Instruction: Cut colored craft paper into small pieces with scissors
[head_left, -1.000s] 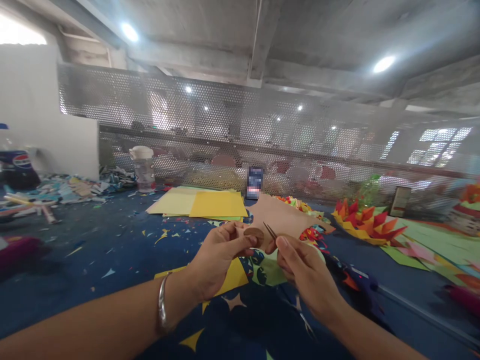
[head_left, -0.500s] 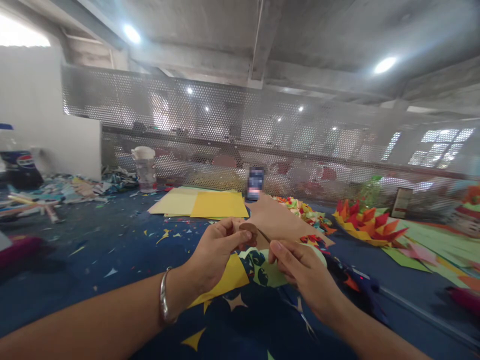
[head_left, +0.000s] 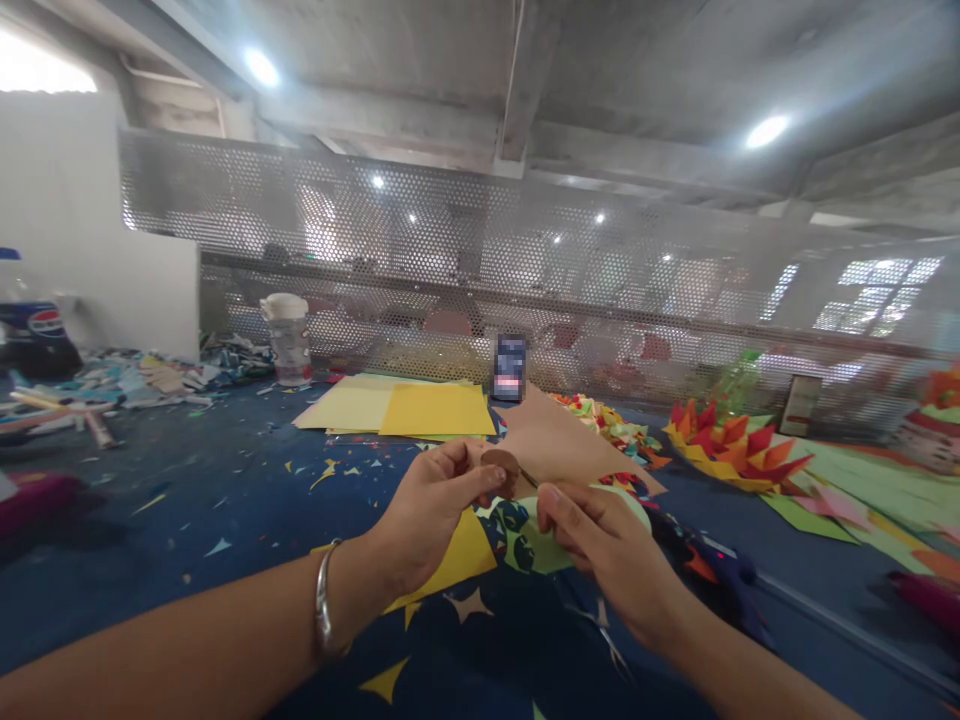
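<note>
Between its thumb and fingers my left hand (head_left: 427, 510) pinches a small rounded piece of brown paper (head_left: 498, 460). My right hand (head_left: 600, 540) is closed on a thin dark stick-like tool (head_left: 529, 478), whose tip is at the brown paper; its exact kind is too small to tell. Beneath the hands lie a pale green paper (head_left: 556, 545) with dark cut-outs or holes and a yellow sheet (head_left: 472, 555). A large tan sheet (head_left: 562, 440) spreads behind them. Star-shaped paper scraps (head_left: 471, 605) lie on the blue table surface.
Stacked yellow sheets (head_left: 439, 408) and a propped phone (head_left: 510, 367) stand ahead. At the right are an orange-red paper flower (head_left: 739, 448) and a dark blue device with a red light (head_left: 724, 570). A cup (head_left: 287, 340) and paper shreds (head_left: 157, 378) are at the left.
The brown paper piece has turned slightly in my left fingers and shows more of its face. Both hands stay in nearly the same place.
</note>
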